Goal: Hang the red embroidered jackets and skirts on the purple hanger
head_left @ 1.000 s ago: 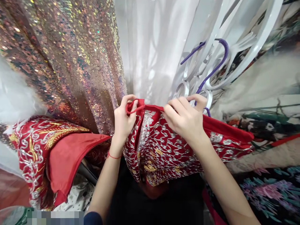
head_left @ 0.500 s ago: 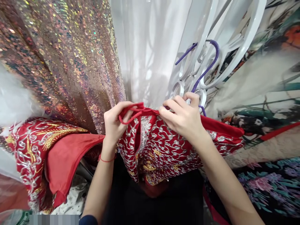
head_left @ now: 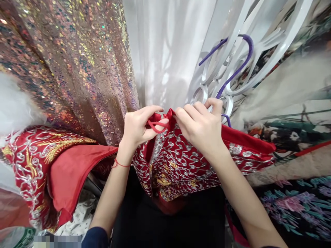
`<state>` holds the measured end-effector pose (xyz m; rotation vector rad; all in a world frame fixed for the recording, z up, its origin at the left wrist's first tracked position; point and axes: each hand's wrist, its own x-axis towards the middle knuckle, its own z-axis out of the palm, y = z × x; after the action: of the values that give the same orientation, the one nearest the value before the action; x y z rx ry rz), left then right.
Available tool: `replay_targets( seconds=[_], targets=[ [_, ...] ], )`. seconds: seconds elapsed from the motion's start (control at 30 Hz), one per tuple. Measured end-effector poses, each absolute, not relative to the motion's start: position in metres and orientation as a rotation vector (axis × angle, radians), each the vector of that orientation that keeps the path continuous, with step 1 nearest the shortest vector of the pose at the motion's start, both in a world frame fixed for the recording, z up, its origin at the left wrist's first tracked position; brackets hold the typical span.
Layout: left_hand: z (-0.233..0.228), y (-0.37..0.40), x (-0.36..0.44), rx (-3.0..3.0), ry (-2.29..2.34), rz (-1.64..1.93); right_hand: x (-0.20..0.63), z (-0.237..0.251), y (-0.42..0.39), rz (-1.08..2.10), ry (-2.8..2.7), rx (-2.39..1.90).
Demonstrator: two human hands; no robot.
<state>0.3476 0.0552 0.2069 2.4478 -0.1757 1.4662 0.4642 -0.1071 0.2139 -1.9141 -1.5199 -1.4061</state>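
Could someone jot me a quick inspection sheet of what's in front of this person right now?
Surface: nothing seen; only hanging clothes.
Job's things: red embroidered garment on a purple hanger; thin red loop at its top edge.
Clutter: red sleeve at left.
Hands: left hand pinches the loop; right hand grips the garment's top edge.
Cables: nothing seen.
Surroundings: sequin fabric, white curtain, white scrolled rail, floral fabric.

Your hands work a red garment [head_left: 181, 162] patterned with silver and gold scrollwork, its loop [head_left: 156, 125] plain red. Beside it you see a copper-iridescent sequin fabric [head_left: 77, 69], a white sheer curtain [head_left: 165, 51] and a purple hanger [head_left: 234, 74].
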Motion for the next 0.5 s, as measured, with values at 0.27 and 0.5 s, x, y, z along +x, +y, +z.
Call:
replay_targets(
  seconds=[0.27,0.5],
  targets=[
    [0.222,0.059,0.354,2.542,-0.223,1.155,0.441,0.191,-0.109,-1.609,-1.281,-1.646],
    [0.208,0.051,0.36,2.492,-0.187,1.114,0.353,0.07,-0.107,-0.629,-0.986,-1.851]
  ],
)
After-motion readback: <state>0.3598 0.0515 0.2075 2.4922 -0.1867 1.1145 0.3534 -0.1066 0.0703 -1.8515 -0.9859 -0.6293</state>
